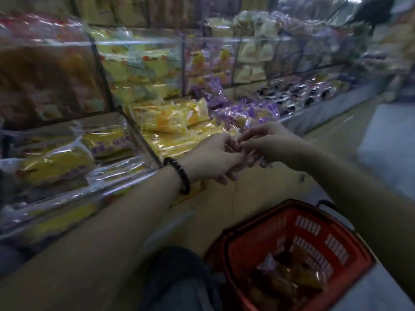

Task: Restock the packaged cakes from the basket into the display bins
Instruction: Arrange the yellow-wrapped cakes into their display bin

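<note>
My left hand (211,158), with a black bead bracelet on its wrist, and my right hand (269,142) meet fingertip to fingertip just above the front edge of the bin of yellow packaged cakes (177,122). The fingers are curled and touching. Blur hides whether anything small is pinched between them. The red basket (310,230) stands on the floor at the lower right, below my right forearm. Several packaged cakes (289,279) in clear and orange wrappers lie at its bottom.
Bins run along the shelf: yellow cakes in clear wrap (56,162) at left, purple packets (247,111) and dark packets (292,95) to the right. Taller clear bins (139,63) stand behind. The aisle floor (381,142) lies at right. My knee (179,277) is beside the basket.
</note>
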Available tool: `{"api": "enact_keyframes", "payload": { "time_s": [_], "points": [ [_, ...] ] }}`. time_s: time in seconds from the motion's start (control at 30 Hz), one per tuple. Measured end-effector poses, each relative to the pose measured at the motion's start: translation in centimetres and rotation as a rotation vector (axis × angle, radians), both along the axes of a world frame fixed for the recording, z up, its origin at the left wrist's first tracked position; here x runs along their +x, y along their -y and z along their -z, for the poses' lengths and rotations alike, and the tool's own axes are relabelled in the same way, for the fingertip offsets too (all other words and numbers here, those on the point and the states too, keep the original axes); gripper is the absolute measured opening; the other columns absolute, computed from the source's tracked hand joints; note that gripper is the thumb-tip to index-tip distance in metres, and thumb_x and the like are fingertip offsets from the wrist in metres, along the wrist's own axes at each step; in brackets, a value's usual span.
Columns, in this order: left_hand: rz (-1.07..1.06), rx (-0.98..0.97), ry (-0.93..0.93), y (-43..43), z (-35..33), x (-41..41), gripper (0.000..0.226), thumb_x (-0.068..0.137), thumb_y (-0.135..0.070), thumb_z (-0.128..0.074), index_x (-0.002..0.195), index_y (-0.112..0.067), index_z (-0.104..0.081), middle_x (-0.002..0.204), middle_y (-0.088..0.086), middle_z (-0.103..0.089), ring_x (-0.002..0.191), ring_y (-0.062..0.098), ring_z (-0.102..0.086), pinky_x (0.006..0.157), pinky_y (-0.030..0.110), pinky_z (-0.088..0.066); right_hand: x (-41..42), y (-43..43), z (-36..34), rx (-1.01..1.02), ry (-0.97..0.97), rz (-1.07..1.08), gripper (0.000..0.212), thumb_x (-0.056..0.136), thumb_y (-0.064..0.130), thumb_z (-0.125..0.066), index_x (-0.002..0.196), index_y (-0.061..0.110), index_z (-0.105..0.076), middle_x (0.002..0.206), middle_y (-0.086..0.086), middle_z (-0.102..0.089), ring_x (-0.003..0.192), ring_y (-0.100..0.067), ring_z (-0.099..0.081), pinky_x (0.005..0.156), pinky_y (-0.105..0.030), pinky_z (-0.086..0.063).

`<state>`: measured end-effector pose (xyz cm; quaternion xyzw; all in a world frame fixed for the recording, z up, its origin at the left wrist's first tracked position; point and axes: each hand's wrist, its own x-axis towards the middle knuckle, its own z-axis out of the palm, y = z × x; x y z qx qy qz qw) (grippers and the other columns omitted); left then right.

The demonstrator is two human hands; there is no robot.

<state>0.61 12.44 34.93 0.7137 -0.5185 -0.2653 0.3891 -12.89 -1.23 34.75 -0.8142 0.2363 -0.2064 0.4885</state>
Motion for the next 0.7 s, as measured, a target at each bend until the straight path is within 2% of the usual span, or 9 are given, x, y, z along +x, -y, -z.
{"api": "enact_keyframes", "payload": {
  "time_s": [0.17,0.3,0.37,0.47,0.53,0.6,0.7],
  "points": [
    [0.145,0.207,-0.011,4.5,8.5,-2.9,0.018,0.104,-0.027,-0.06,0.117,-0.015,-0.056,0.106,0.007,-0.073,0.081,0.025,-0.078,0.07,0.043,-0.064,-4.4,3.0,8.8,0.052,-0.191,0.076,0.013,0.1,0.014,-0.067,0.109,0.007,-0.073,0.083,-0.007,-0.08,0.069,-0.022,-0.07,0.053,-0.028,-0.046],
    [0.23,0.353,0.047,8.2,16.3,-4.3,0.022,0.103,-0.03,-0.062,0.117,-0.013,-0.059,0.101,0.009,-0.073,0.075,0.02,-0.075,0.065,0.039,-0.063,-6.8,5.5,16.5,0.052,-0.376,0.159,0.013,0.102,0.024,-0.068,0.107,0.014,-0.075,0.091,-0.006,-0.081,0.069,-0.019,-0.071,0.056,-0.033,-0.055],
    [0.265,0.419,0.064,10.0,20.4,-4.6,0.02,0.103,-0.026,-0.062,0.116,-0.011,-0.06,0.096,0.01,-0.071,0.074,0.02,-0.071,0.068,0.043,-0.063,-7.7,6.8,20.5,0.063,-0.454,0.186,0.013,0.102,0.026,-0.067,0.103,0.017,-0.076,0.09,-0.003,-0.08,0.072,-0.021,-0.074,0.059,-0.034,-0.058],
    [0.298,0.523,0.124,12.8,26.3,-5.1,0.024,0.103,-0.026,-0.062,0.12,-0.009,-0.062,0.094,0.012,-0.068,0.076,0.024,-0.068,0.06,0.037,-0.06,-8.7,8.8,26.5,0.073,-0.551,0.214,0.012,0.1,0.023,-0.069,0.096,0.013,-0.076,0.084,-0.001,-0.076,0.062,-0.011,-0.071,0.051,-0.025,-0.055],
    [0.304,0.565,0.17,14.5,30.1,-5.5,0.021,0.099,-0.026,-0.063,0.109,-0.009,-0.07,0.086,0.008,-0.068,0.074,0.024,-0.066,0.055,0.028,-0.054,-9.3,10.1,30.3,0.124,-0.617,0.222,0.014,0.098,0.02,-0.071,0.094,0.007,-0.073,0.082,-0.005,-0.074,0.059,-0.011,-0.068,0.049,-0.025,-0.055],
    [0.324,0.612,0.203,16.1,33.7,-6.1,0.021,0.094,-0.026,-0.064,0.093,-0.007,-0.074,0.081,0.006,-0.068,0.076,0.023,-0.065,0.054,0.026,-0.046,-9.8,11.6,33.3,0.195,-0.695,0.234,0.016,0.097,0.018,-0.073,0.099,0.002,-0.074,0.083,-0.01,-0.072,0.06,-0.017,-0.066,0.045,-0.023,-0.051],
    [0.351,0.694,0.169,18.3,39.4,-6.9,0.03,0.083,-0.038,-0.071,0.075,-0.009,-0.072,0.083,0.007,-0.075,0.087,0.027,-0.071,0.067,0.032,-0.052,-10.6,14.3,36.7,0.185,-0.852,0.208,0.017,0.091,0.026,-0.078,0.094,0.01,-0.076,0.083,-0.009,-0.075,0.073,-0.026,-0.073,0.052,-0.028,-0.056]
  ]
}}
